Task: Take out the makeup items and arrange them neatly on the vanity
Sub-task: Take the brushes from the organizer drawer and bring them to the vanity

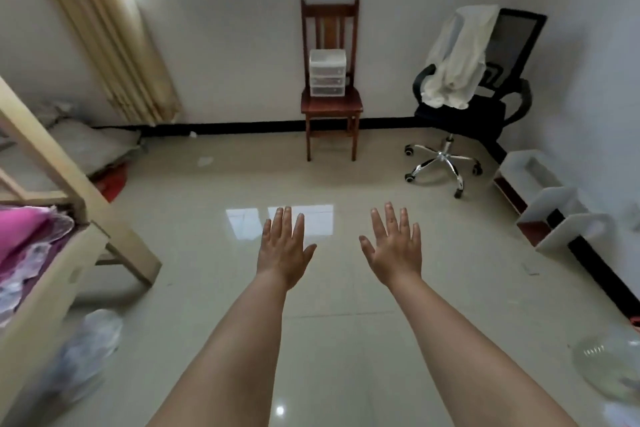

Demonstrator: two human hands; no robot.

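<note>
left hand: we see fingers straight, holding nothing
right hand: same, fingers spread
drawer box: centred on wooden chair seat

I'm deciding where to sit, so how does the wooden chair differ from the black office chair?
The wooden chair has four straight legs; the office chair rolls on a chrome wheeled base. The wooden chair carries a small white drawer unit on its seat; the office chair has a pale cloth draped over its back. The wooden chair has no armrests; the office chair has them. Both stand on the tiled floor near the wall.
</note>
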